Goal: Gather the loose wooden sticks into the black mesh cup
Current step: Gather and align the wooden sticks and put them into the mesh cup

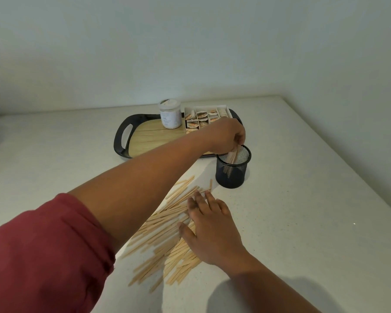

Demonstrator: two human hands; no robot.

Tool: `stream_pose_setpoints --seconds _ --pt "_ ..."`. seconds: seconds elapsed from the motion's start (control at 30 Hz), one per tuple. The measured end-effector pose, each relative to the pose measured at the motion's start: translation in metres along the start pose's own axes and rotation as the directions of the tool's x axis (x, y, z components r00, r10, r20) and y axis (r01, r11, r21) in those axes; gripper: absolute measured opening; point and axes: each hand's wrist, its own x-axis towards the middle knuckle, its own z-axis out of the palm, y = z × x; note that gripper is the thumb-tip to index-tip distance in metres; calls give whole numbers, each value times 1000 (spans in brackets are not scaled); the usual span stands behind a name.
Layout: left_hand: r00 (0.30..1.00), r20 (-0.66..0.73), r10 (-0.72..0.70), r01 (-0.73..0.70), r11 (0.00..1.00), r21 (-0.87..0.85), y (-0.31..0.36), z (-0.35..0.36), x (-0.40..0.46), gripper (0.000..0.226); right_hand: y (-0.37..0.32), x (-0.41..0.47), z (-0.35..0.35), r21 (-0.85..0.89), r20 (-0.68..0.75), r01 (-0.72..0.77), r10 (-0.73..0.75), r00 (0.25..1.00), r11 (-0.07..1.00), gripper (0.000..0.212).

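A black mesh cup [232, 175] stands on the white counter, right of centre. My left hand [226, 135] reaches across over its rim and grips a small bundle of wooden sticks [233, 154] whose lower ends are inside the cup. A wide scatter of loose wooden sticks [165, 236] lies on the counter in front of the cup. My right hand [209, 231] rests flat on the right side of that pile, fingers straight and spread.
Behind the cup sits a black-handled tray [122, 141] with a wooden floor, holding a lidded jar [170, 114] and a white divided box of sachets [204, 118]. The counter's right edge runs diagonally at the right. Walls stand close behind.
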Motion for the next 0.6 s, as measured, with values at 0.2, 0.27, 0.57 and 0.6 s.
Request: stream_pose_setpoints --seconds 0.2,0.27,0.57,0.6 --pt "983 -180 -27 22 999 -32 -6 1 -6 27 -1 0 1 -8 -2 -7 7 1000 1000 81" --pt "967 -251 -37 23 998 -56 -9 -1 -16 23 -1 0 0 -17 -1 -9 9 1000 1000 81" --pt "948 -153 -279 240 942 -233 -51 32 -124 22 -2 -1 -4 -14 51 -21 22 998 1000 84" --pt "943 -121 -311 281 936 -212 -60 40 -138 20 -2 -2 -4 -19 55 -23 24 998 1000 84"
